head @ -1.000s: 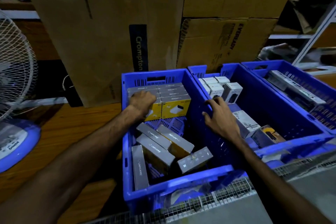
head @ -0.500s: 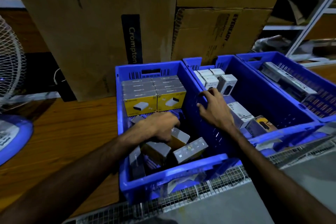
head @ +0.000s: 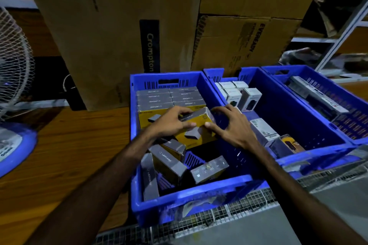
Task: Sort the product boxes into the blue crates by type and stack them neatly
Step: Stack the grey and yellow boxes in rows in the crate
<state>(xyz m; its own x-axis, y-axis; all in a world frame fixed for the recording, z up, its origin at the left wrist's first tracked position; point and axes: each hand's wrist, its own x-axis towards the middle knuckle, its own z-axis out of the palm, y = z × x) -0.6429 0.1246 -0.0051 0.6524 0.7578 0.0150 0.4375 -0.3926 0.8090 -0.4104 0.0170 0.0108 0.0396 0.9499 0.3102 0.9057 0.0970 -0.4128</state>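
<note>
A yellow-and-grey product box [head: 196, 129] is held tilted above the left blue crate [head: 191, 201]. My left hand [head: 171, 123] grips its left end and my right hand [head: 229, 125] grips its right end. Behind it, a neat stack of the same grey-topped boxes [head: 171, 97] fills the crate's far end. Several loose grey boxes [head: 169, 163] lie jumbled in the near half. The middle blue crate [head: 318, 153] holds white boxes [head: 239, 93] standing at its far end and loose ones [head: 262, 131] near my right wrist.
A third blue crate [head: 338, 85] with long boxes sits at the right. Large cardboard cartons [head: 111, 26] stand right behind the crates. A fan [head: 14, 77] with a blue base is at the left on the wooden surface. A wire mesh edge [head: 229, 211] runs along the near side.
My left hand lifted a yellow-and-grey box out of the loose pile. My right hand left the middle crate's rim and took hold of the box's other end.
</note>
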